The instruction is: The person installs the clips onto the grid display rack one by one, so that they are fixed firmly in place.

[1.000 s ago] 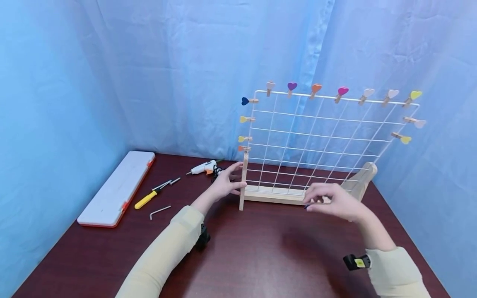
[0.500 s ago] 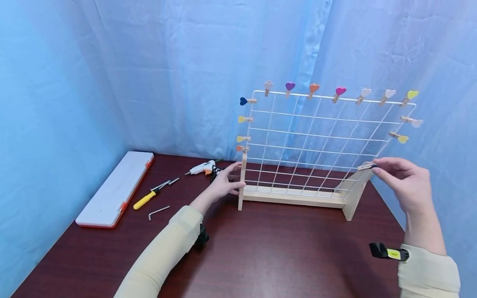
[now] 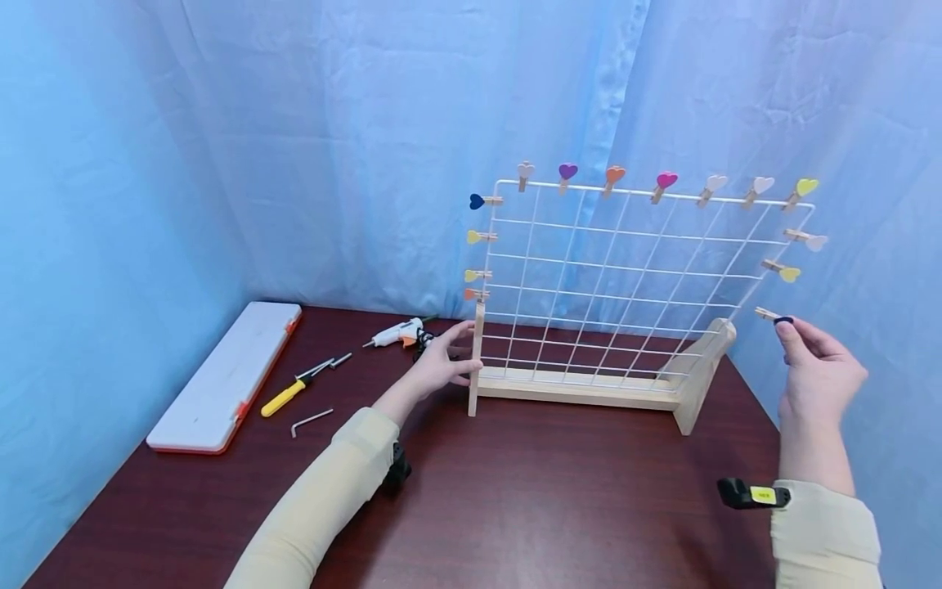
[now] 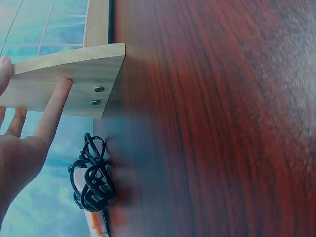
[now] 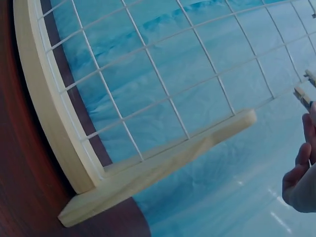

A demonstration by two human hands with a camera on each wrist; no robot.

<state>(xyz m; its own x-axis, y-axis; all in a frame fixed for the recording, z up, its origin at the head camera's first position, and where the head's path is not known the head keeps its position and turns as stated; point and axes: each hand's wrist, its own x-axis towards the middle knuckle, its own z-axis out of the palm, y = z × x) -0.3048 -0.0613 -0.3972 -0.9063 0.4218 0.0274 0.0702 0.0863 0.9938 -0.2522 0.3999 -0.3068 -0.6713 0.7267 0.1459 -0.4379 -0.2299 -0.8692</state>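
A white wire grid (image 3: 589,245) stands upright in a wooden stand (image 3: 574,395), with small heart clothespins along its top and sides. My left hand (image 3: 439,360) grips the stand's left side panel, thumb at the front edge; in the left wrist view one finger touches the panel's outer face (image 4: 84,94). Right of the grid, my right hand (image 3: 820,372) pinches a clothespin (image 3: 767,313) with a dark blue heart. Its wooden tip points at the grid's right edge, apart from it. Just above is a yellow-heart clothespin (image 3: 787,272) on the wire.
To the left lie a white case with orange edging (image 3: 224,376), a yellow-handled screwdriver (image 3: 283,398), a hex key (image 3: 311,420) and a small metal rod (image 3: 341,360). Behind my left hand is a glue gun (image 3: 397,331) with a bundled black cord (image 4: 94,173).
My right hand has carried the clothespin from low in front of the grid up and out to its right side. The left hand keeps its place on the stand.
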